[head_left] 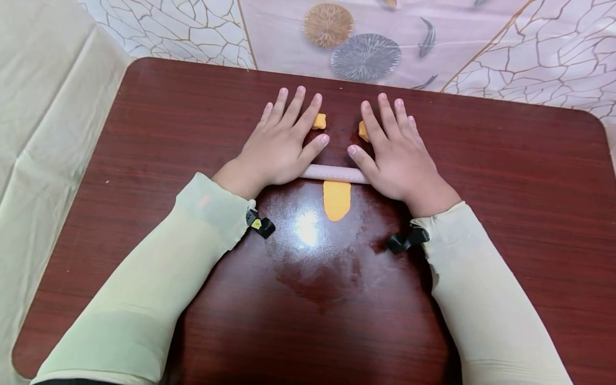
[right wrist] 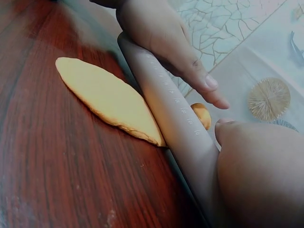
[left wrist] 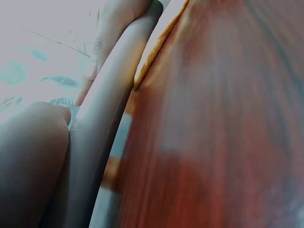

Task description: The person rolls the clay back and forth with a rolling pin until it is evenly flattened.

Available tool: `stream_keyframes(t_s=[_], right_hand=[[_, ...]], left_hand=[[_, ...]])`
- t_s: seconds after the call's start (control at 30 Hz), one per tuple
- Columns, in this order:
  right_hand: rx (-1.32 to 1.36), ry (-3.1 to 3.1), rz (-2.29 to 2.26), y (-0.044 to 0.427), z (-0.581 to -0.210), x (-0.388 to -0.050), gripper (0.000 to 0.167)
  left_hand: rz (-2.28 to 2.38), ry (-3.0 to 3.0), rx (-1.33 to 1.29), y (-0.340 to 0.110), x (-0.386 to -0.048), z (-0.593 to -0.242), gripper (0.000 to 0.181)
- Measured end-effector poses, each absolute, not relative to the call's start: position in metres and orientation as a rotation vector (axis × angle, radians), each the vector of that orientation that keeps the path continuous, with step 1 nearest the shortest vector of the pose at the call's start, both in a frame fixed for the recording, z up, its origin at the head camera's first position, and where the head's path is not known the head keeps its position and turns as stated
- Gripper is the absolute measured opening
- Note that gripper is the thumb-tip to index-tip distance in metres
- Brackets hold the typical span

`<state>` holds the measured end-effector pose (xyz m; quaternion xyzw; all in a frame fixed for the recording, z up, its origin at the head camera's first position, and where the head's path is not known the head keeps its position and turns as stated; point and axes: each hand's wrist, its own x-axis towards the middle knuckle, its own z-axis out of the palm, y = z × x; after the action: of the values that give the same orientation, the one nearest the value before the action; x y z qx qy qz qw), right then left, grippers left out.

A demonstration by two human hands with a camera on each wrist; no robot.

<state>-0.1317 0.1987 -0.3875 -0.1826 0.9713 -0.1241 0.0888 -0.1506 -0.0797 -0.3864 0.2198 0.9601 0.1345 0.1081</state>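
Note:
A pale rolling pin (head_left: pixel 334 173) with small markings lies crosswise on the table, both hands on its ends. My left hand (head_left: pixel 279 144) presses on the left end, fingers straight and spread. On the right end rests my right hand (head_left: pixel 398 152), its fingers also straight and spread. A flat yellow-orange dough piece (head_left: pixel 337 201) extends from under the pin toward me; in the right wrist view the dough (right wrist: pixel 109 97) is a long, tapered sheet touching the pin (right wrist: pixel 175 114). The left wrist view shows the pin (left wrist: pixel 104 95) beside the dough's edge (left wrist: pixel 159 45).
One small orange lump (head_left: pixel 320 121) is beside the left index finger, another (head_left: pixel 363 131) beside the right index finger, partly covered. The dark red wooden table (head_left: pixel 308 321) has a smeared, shiny patch. Behind it hangs a patterned cloth (head_left: pixel 289 32). Black straps are at both wrists.

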Motion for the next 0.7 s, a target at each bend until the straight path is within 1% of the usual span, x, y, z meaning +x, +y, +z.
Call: stream_keyframes(t_s=[0.33, 0.7], right_hand=[[-0.521, 2.879, -0.383, 0.198, -0.387, -0.131, 0.083], [-0.570, 2.887, -0.327, 0.196, -0.385, -0.115, 0.083]], left_hand=[[0.409, 2.828, 0.678, -0.079, -0.148, -0.385, 0.073], [0.309, 2.813, 0.792, -0.080, -0.136, -0.385, 0.072]])
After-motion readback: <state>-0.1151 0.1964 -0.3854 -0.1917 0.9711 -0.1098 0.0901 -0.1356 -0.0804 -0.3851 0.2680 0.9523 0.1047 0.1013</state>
